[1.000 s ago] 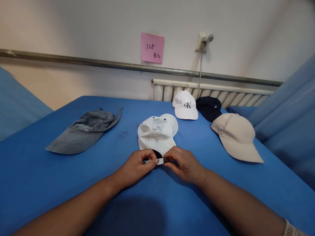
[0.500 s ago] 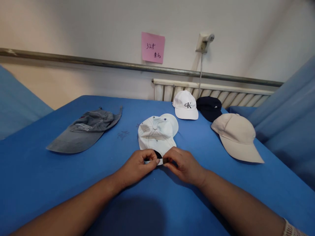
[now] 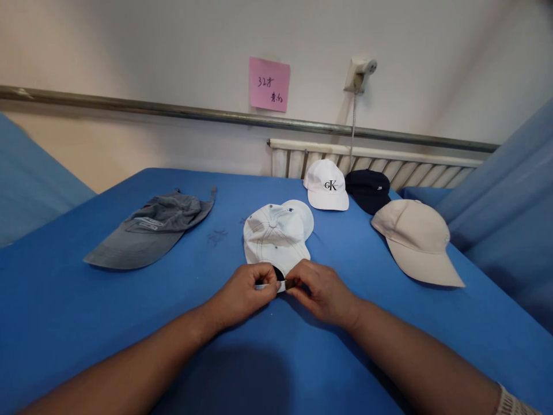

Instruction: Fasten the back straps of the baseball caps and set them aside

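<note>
A white cap lies on the blue table with its back toward me and its brim pointing away. My left hand pinches the left end of the cap's back strap. My right hand pinches the right end, at a small dark buckle. Both hands are closed on the strap, fingertips almost touching.
A flattened grey cap lies at the left. A white cap with a black logo, a dark navy cap and a beige cap sit at the back right. A radiator and a rail run along the wall.
My two hands have drawn slightly closer together on the strap, so less of it shows between them. The caps have not moved.
</note>
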